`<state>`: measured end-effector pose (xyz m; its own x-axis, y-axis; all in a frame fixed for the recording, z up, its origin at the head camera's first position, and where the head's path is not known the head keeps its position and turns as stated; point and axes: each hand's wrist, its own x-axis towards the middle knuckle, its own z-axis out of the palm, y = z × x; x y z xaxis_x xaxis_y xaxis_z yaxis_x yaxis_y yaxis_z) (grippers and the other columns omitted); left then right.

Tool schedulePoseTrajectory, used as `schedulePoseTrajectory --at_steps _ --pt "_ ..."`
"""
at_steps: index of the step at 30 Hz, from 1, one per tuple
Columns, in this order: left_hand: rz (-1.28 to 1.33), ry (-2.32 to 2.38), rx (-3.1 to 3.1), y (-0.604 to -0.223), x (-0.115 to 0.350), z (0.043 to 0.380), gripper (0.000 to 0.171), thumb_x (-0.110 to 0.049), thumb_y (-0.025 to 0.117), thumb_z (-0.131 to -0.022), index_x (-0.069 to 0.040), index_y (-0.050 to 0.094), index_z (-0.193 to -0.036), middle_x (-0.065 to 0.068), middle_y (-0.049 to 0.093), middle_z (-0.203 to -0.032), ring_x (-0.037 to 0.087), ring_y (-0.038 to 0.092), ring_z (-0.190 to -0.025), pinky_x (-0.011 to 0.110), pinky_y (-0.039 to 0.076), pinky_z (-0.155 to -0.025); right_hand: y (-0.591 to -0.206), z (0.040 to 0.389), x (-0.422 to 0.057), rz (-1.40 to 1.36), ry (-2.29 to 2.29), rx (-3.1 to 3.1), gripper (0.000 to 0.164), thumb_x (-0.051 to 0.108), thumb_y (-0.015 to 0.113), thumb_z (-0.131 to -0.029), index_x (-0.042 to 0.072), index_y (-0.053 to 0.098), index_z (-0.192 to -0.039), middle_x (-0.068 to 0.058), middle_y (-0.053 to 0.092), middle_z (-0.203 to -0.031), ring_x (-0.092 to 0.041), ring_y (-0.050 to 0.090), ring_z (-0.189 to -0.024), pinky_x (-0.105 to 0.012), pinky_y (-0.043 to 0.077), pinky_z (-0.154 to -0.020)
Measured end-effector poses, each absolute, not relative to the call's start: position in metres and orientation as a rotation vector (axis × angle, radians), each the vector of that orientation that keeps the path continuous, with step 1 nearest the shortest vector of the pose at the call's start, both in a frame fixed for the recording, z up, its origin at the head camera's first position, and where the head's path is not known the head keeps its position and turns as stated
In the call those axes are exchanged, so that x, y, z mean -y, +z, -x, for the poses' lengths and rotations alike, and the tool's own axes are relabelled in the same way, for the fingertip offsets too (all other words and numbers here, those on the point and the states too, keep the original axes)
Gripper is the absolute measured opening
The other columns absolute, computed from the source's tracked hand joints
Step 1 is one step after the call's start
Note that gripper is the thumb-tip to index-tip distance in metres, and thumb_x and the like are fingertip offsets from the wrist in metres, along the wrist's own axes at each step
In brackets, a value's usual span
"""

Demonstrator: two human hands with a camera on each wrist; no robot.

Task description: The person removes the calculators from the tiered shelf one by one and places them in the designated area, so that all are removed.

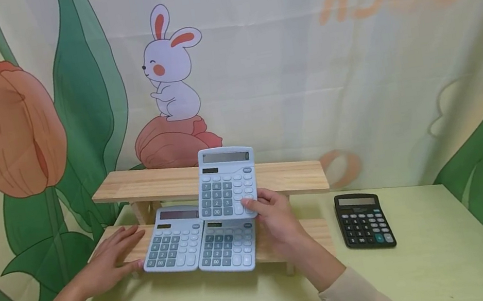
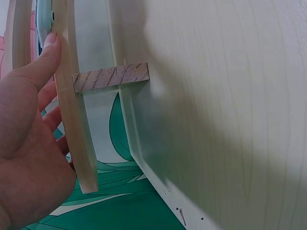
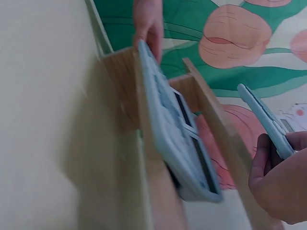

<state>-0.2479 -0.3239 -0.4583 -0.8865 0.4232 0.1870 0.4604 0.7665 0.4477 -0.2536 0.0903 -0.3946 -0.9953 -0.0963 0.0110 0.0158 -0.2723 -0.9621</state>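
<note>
In the head view my right hand pinches a light blue calculator at its lower right corner, thumb on the front. The right wrist view shows this calculator held apart from the shelf. Two more light blue calculators, a left one and a right one, lean side by side on the lower board of a wooden two-step stand. My left hand rests at that board's left end, its fingers spread and the thumb tip at the left calculator's lower corner.
The stand's upper board runs behind the calculators. A black calculator lies on the pale table to the right of the stand. Behind everything hangs a curtain printed with tulips and a rabbit.
</note>
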Motion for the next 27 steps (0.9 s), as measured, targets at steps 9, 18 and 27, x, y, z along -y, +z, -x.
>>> schedulePoseTrajectory --at_steps 9,18,27 --pt "0.728 -0.746 2.871 -0.458 0.324 0.247 0.072 -0.037 0.076 -0.099 -0.002 0.049 -0.156 0.027 0.038 -0.164 0.059 0.024 -0.15 0.076 0.019 -0.114 -0.372 0.248 -0.142 0.161 -2.449 -2.0 0.036 0.005 0.07 -0.102 -0.005 0.064 -0.136 -0.013 0.076 -0.119 -0.019 0.075 -0.105 -0.028 0.057 -0.095" --pt "0.756 -0.743 2.849 -0.46 0.324 0.248 0.072 -0.036 0.076 -0.098 -0.001 0.05 -0.156 0.028 0.039 -0.163 0.06 0.026 -0.149 0.075 0.021 -0.113 -0.371 0.241 -0.21 0.113 -2.374 -2.145 0.046 0.012 0.07 -0.105 -0.008 0.056 -0.144 -0.004 0.077 -0.121 -0.015 0.074 -0.109 -0.024 0.053 -0.101" --pt "0.783 -0.746 2.763 -0.47 0.327 0.251 0.07 -0.032 0.078 -0.096 -0.002 0.053 -0.154 0.028 0.043 -0.16 0.06 0.029 -0.147 0.067 0.02 -0.116 -0.37 0.224 -0.275 0.045 -2.347 -2.18 0.064 0.022 0.074 -0.102 -0.009 0.047 -0.152 0.007 0.077 -0.12 -0.009 0.072 -0.111 -0.02 0.054 -0.098"
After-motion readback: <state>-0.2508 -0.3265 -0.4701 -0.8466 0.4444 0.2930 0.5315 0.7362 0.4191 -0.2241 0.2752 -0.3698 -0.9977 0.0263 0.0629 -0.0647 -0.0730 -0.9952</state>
